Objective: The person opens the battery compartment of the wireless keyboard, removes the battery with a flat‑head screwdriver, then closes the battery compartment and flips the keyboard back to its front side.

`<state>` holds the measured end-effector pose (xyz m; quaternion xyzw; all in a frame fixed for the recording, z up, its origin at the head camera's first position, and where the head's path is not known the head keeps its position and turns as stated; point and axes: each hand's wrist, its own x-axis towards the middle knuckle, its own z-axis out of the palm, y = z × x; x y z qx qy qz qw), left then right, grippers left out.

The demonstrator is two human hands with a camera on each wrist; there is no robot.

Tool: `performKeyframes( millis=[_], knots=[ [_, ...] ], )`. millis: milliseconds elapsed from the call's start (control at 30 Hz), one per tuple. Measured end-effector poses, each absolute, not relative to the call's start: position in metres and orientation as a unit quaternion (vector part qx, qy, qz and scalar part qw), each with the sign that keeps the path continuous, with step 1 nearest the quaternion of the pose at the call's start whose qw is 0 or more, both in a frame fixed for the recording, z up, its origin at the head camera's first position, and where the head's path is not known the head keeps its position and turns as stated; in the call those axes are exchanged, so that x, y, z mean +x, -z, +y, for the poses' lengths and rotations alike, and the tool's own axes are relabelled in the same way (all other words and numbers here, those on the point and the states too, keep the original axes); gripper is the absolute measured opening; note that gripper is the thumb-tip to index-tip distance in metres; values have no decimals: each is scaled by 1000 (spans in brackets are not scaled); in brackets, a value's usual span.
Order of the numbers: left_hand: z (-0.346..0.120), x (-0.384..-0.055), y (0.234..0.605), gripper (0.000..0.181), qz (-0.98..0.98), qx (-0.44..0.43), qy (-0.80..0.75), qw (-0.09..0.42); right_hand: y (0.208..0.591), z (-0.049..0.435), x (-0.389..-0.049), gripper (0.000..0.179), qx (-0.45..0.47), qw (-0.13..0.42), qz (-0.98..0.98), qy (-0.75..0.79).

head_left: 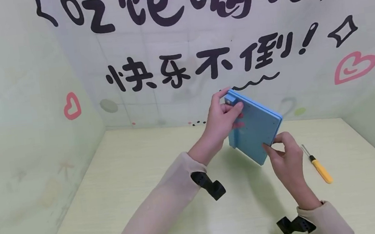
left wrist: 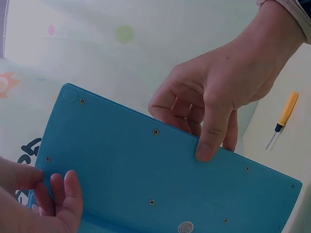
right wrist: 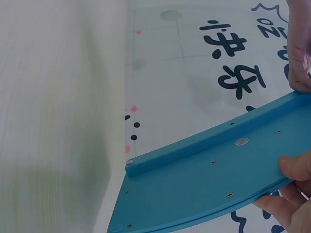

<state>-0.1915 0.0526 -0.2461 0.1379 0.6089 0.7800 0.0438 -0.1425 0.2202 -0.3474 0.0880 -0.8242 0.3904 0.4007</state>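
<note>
Both hands hold up a flat blue keyboard-shaped device point(head_left: 256, 128), tilted above the table. Its underside shows, with several small screws, a round sticker point(left wrist: 185, 227) and a raised ridge point(right wrist: 194, 145) along one long side; the opposite face is hidden. My left hand point(head_left: 220, 119) grips the ridge end, its thumb on the underside and a finger over the top edge. At the opposite long edge, my right hand point(head_left: 287, 159) pinches the device, thumb on the underside and other fingers behind. In the left wrist view the right thumb point(left wrist: 206, 148) lies flat near a screw.
A screwdriver point(head_left: 322, 171) with a yellow and black handle lies on the pale table point(head_left: 138, 169), right of my right hand. Behind stands a light wall point(head_left: 179, 106) printed with black characters and pink hearts. Side walls flank the table. Each wrist bears a black mount.
</note>
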Motion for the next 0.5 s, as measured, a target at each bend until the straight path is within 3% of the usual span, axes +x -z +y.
performKeyframes(
  millis=[500],
  knots=[
    [62,-210,258,44,645,133,-752,43,340,220,-142,19,36,400,-803,-440]
  ],
)
